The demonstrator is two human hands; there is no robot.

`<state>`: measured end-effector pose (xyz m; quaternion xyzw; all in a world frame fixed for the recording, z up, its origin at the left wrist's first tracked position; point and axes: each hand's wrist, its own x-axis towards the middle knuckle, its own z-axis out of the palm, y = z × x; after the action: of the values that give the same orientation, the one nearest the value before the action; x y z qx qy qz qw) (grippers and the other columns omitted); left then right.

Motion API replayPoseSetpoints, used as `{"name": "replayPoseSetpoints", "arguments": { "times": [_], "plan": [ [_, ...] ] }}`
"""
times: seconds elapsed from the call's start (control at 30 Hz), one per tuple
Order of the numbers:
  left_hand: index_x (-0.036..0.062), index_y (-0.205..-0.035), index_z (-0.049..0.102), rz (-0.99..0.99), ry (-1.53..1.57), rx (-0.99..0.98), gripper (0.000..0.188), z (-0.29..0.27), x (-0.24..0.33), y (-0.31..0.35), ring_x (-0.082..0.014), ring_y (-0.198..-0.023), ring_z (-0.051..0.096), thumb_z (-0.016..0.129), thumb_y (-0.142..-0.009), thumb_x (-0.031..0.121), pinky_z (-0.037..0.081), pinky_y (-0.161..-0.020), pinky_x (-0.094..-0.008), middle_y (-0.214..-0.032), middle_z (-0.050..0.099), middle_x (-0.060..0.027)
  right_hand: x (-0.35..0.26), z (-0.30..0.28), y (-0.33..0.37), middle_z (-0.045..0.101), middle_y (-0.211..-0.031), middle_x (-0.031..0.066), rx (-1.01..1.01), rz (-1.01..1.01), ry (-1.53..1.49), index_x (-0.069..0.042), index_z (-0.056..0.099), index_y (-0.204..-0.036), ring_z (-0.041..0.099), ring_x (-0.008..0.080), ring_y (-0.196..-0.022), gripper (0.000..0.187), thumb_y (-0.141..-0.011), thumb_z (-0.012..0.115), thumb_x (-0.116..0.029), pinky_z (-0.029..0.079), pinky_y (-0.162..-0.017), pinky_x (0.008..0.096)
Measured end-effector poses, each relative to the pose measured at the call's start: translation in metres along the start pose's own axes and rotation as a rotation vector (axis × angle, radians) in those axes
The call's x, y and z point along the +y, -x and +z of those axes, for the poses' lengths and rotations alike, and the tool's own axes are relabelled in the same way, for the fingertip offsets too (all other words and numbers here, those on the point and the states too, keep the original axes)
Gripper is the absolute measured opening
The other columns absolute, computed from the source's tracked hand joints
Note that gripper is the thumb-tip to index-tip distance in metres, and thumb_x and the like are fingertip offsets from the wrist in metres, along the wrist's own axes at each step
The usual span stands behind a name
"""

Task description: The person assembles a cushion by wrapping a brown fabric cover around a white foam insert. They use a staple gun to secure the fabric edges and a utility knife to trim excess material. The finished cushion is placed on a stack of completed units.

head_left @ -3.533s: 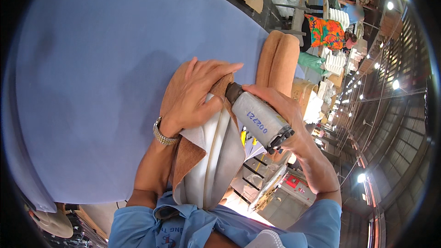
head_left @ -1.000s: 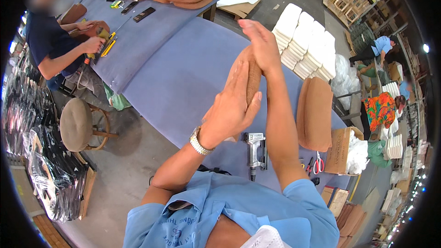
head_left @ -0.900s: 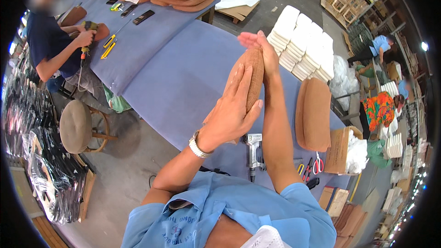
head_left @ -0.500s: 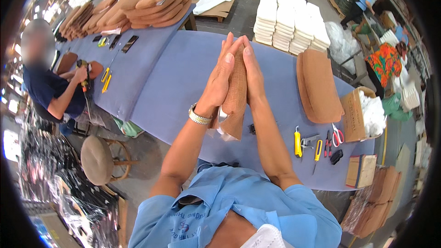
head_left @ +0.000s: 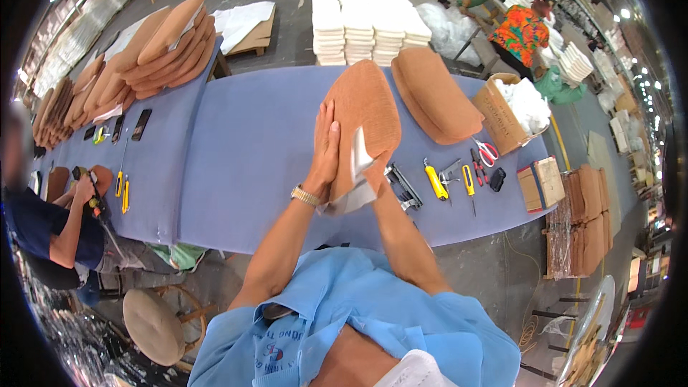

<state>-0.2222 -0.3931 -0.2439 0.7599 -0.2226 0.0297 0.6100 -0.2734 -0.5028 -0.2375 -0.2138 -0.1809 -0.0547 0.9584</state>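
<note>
Between my two hands a brown fabric-covered cushion [head_left: 367, 104] is held up above the blue table [head_left: 251, 150], tilted with its broad face showing. A gap at its near end shows white padding [head_left: 360, 152], and clear plastic film hangs there. My left hand [head_left: 327, 145] lies along the cushion's left side, fingers straight and close together. My right hand [head_left: 375, 172] supports the lower right edge; its fingers are mostly hidden behind the cushion. Beside my right wrist lies a black and silver tool [head_left: 405, 188], partly covered by the arm.
Right on the table are stacked brown cushions [head_left: 437, 97], a yellow cutter [head_left: 435, 180], a screwdriver [head_left: 469, 180], scissors [head_left: 488, 153] and a box of white stuffing [head_left: 505, 125]. White pads [head_left: 365, 25] stand beyond. At left, a co-worker [head_left: 43, 222] holds a tool near more cushions [head_left: 168, 46].
The cushion has turned from edge-on to showing its broad face. My right hand has shifted from its upper right side to its lower edge. The view has swung right.
</note>
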Motion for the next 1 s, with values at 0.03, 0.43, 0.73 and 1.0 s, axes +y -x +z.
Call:
{"name": "replayPoseSetpoints", "arguments": {
  "times": [0.03,0.43,0.73,1.0],
  "plan": [
    [0.0052,-0.163,0.028,-0.012,0.023,-0.036,0.066,-0.011,0.009,-0.003,-0.0380,-0.151,0.025,0.025,-0.113,0.047,0.018,-0.124,-0.0454,-0.161,0.033,-0.0251,0.004,0.002,-0.003,0.043,-0.159,0.0097,0.156,0.055,0.096,-0.011,0.032,-0.162,0.049,0.0239,-0.141,0.066,-0.109,0.049,-0.048,0.045,-0.115,0.0375],
    [-0.0028,-0.117,0.073,-0.482,-0.615,-0.815,0.071,-0.077,-0.020,0.055,-0.0509,-0.114,0.065,0.036,-0.106,0.057,0.049,-0.100,-0.0548,-0.114,0.070,-0.0333,0.111,-0.005,0.119,0.067,-0.122,0.0091,0.779,0.282,0.238,-0.014,0.059,-0.135,0.067,0.0256,-0.109,0.054,-0.105,0.049,-0.058,0.060,-0.086,0.0471],
    [-0.0045,-0.139,0.060,-0.392,-0.042,-0.867,0.085,-0.101,-0.053,0.120,-0.0357,-0.113,0.068,0.041,-0.103,0.070,0.050,-0.102,-0.0432,-0.126,0.069,-0.0276,0.042,0.017,0.150,0.067,-0.126,0.0170,0.922,0.137,1.378,-0.005,0.051,-0.147,0.067,0.0219,-0.108,0.051,-0.102,0.065,-0.022,0.058,-0.088,0.0346],
    [0.0150,-0.161,0.036,-0.273,-0.751,-0.719,0.098,-0.090,0.005,0.139,-0.0447,-0.105,0.070,0.079,-0.078,0.045,0.056,-0.089,-0.0507,-0.121,0.071,-0.0247,0.023,-0.060,0.135,0.069,-0.091,0.0031,0.959,0.259,1.002,-0.003,0.065,-0.105,0.065,0.0105,-0.078,0.018,-0.105,0.061,-0.021,0.056,-0.069,0.0301]
  ]
}}
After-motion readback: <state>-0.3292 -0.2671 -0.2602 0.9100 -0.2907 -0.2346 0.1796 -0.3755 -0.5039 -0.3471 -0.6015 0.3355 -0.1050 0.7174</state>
